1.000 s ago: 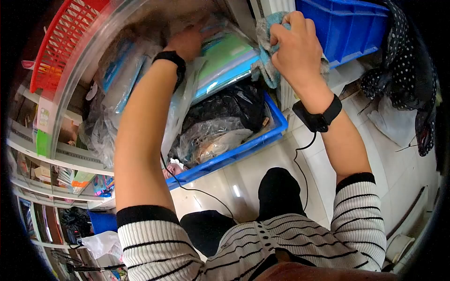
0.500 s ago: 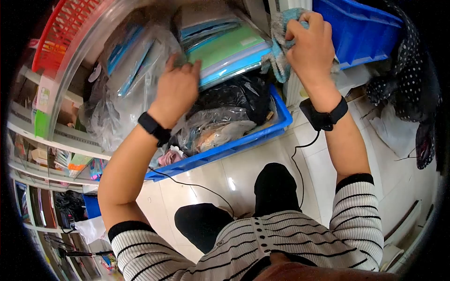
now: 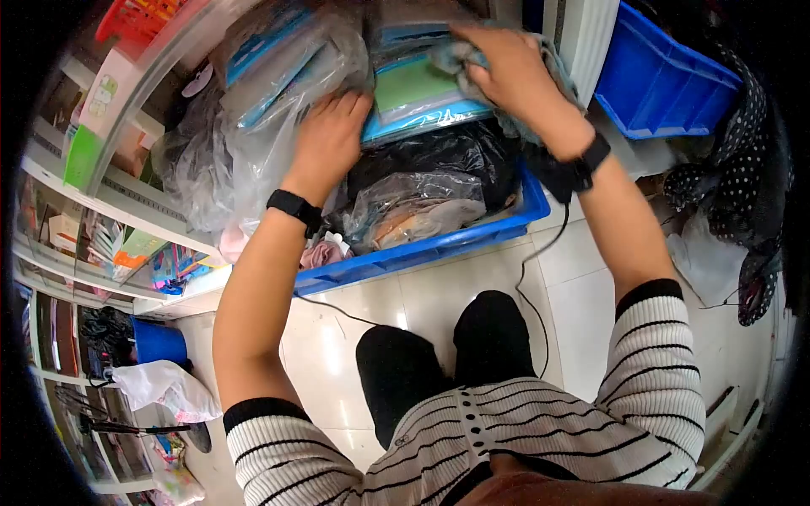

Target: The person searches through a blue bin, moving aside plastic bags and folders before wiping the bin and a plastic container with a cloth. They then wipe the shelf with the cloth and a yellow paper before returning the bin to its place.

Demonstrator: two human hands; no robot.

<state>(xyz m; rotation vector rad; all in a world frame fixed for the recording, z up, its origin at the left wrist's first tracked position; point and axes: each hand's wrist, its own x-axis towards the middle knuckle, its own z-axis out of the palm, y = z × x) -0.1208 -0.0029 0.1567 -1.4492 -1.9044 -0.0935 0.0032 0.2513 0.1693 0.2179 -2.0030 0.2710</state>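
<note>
My right hand (image 3: 525, 83) is closed round a grey-blue cloth (image 3: 460, 61), which lies against the top of a plastic-wrapped stack of green and blue folders (image 3: 415, 88). My left hand (image 3: 331, 139) is at the left edge of that stack, its fingers curled together on a clear plastic bag (image 3: 274, 139); the fingertips are partly hidden. Blue flat packs (image 3: 268, 46) show through the bag. Below the stack, a black plastic bag (image 3: 430, 164) and a clear bag with tan contents (image 3: 422, 211) fill a blue crate (image 3: 422, 260).
An upright blue bin (image 3: 662, 76) stands at the right, beside a dotted black cloth (image 3: 730, 143). Shelves with packaged goods (image 3: 118, 240) line the left side, with a red basket (image 3: 139, 21) above. A thin cable (image 3: 540, 253) runs from my right wristband.
My right hand has moved left with the cloth, from the white post onto the folders. My left hand's fingers have curled in at the clear plastic bag. The view has shifted slightly.
</note>
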